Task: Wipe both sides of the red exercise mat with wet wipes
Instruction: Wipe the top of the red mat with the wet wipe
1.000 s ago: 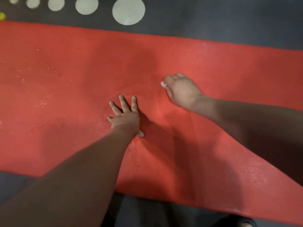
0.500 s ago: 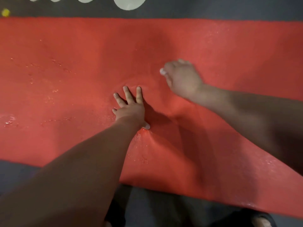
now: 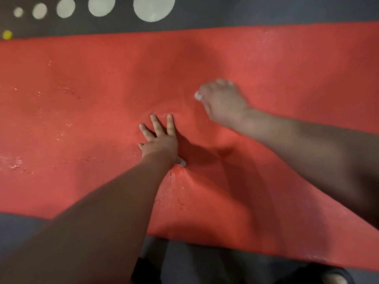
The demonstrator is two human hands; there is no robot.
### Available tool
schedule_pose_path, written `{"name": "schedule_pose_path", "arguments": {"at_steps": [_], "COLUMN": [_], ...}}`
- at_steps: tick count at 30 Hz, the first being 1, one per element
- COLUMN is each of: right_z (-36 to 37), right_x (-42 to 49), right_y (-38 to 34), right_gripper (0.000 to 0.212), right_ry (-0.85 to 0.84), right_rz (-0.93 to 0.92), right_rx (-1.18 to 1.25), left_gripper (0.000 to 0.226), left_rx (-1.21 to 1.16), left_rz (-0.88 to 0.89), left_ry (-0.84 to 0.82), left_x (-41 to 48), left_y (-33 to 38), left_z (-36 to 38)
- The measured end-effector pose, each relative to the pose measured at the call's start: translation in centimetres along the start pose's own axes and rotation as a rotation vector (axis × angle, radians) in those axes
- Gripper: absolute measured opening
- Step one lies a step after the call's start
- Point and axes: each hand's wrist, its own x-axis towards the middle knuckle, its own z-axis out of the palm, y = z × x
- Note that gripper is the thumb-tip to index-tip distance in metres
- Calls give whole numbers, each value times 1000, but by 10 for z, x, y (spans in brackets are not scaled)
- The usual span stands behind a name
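Observation:
The red exercise mat point(image 3: 82, 89) lies across the dark floor and fills most of the view, with wet glints on its left part. My left hand point(image 3: 159, 140) presses flat on the mat's middle, fingers straight and spread; a small white bit shows at its thumb side. Farther and to the right, my right hand point(image 3: 222, 101) is curled, knuckles up and slightly blurred, on the mat. A white wet wipe point(image 3: 198, 95) peeks out at the left edge of that fist. The mat wrinkles slightly around both hands.
Dark grey floor point(image 3: 266, 11) borders the mat on the far side and near side. A row of pale painted circles point(image 3: 153, 7) and a small yellow dot point(image 3: 7, 34) mark the far floor. My legs and a foot point(image 3: 334, 278) show at the bottom edge.
My right hand has slid a little farther away and leftward over the mat with the wipe. My left hand stays pressed in the same spot.

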Motion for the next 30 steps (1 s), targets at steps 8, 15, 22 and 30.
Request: {"name": "schedule_pose_path", "arguments": {"at_steps": [8, 15, 22, 30], "right_z": [3, 6, 2, -3], "right_x": [-15, -39, -69, -89], "right_y": [34, 35, 55, 15], "right_gripper": [24, 12, 16, 9], "right_ry": [-95, 20, -51, 31], "right_rz": [-368, -56, -296, 47], "right_rx": [18, 87, 48, 96], "left_gripper": [150, 151, 150, 149], "left_rx": [12, 11, 29, 33], "left_rz": [4, -1, 3, 12], "left_ry": [-1, 1, 22, 22], "left_x": [1, 3, 4, -3], "left_y": [1, 2, -1, -3], "left_z": [1, 1, 3, 0]}}
